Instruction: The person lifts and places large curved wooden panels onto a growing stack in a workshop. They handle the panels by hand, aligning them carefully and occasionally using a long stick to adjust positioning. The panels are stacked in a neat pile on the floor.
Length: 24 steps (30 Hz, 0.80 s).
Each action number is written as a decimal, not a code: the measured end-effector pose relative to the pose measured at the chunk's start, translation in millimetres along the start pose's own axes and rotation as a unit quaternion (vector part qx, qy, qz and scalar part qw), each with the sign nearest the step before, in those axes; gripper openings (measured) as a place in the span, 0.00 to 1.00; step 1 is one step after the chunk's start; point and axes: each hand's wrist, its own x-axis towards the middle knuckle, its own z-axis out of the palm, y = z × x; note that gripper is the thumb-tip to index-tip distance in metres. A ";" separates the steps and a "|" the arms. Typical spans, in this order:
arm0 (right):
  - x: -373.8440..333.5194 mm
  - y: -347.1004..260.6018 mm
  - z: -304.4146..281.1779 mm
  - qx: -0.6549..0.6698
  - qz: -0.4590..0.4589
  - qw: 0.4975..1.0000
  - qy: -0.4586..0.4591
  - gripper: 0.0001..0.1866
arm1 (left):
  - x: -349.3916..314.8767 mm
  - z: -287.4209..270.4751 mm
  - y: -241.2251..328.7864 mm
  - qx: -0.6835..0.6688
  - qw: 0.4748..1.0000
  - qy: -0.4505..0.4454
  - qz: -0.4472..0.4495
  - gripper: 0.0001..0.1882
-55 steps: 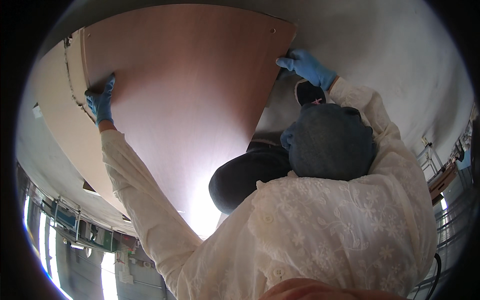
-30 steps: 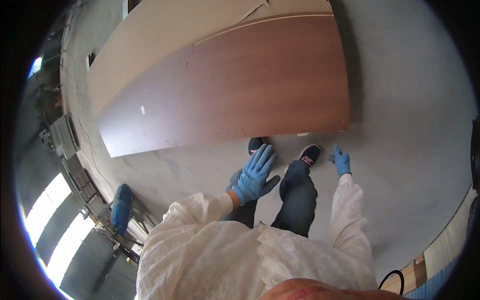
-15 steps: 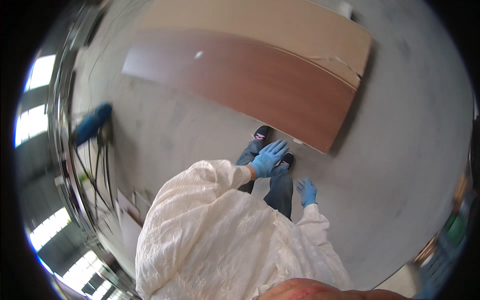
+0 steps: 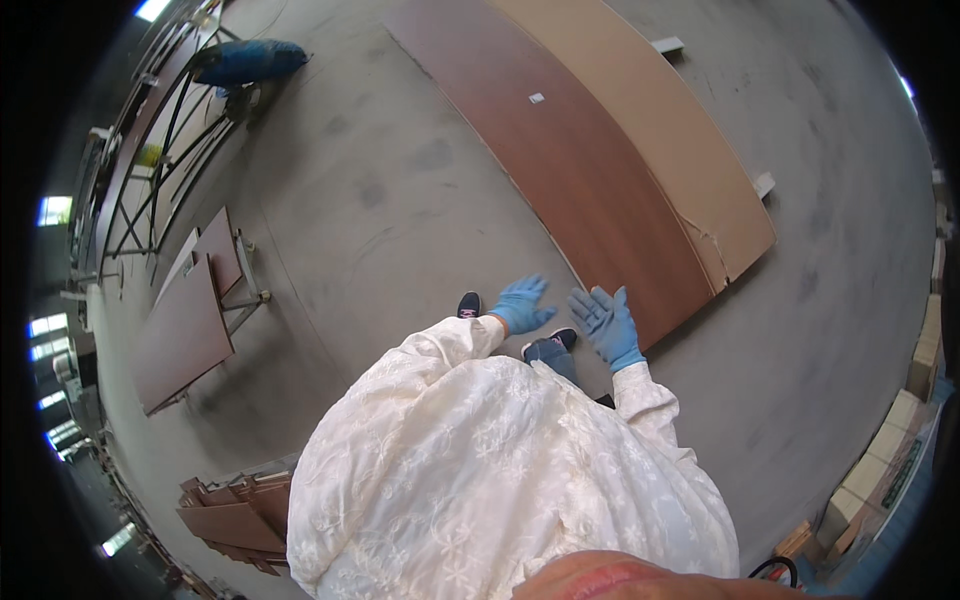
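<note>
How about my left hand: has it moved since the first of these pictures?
Yes: against the reddish-brown panel, your left hand has come off the panel's edge beside the tan board and back past the opposite edge, over grey floor.

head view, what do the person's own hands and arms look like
The left hand and right hand wear wrist-length blue gloves. Next come long, loose white sleeves, part of a white top with a pale flower pattern.

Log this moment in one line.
left blue-gloved hand: open, empty | right blue-gloved hand: open, empty | nearest: reddish-brown panel | alongside: tan panel
</note>
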 end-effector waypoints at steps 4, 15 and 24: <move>32.6 63.2 19.2 -0.112 0.050 0.987 0.099 0.47 | -60.3 -42.3 -144.2 -0.131 0.944 -0.141 -0.268 0.38; 71.5 185.8 -22.1 -0.498 0.051 0.846 0.184 0.23 | -302.8 -61.8 -389.5 -0.174 0.808 0.063 -0.560 0.36; -10.6 222.4 -133.8 -0.508 0.106 0.779 0.353 0.26 | -216.9 -59.3 -387.1 -0.502 0.775 0.047 -0.380 0.21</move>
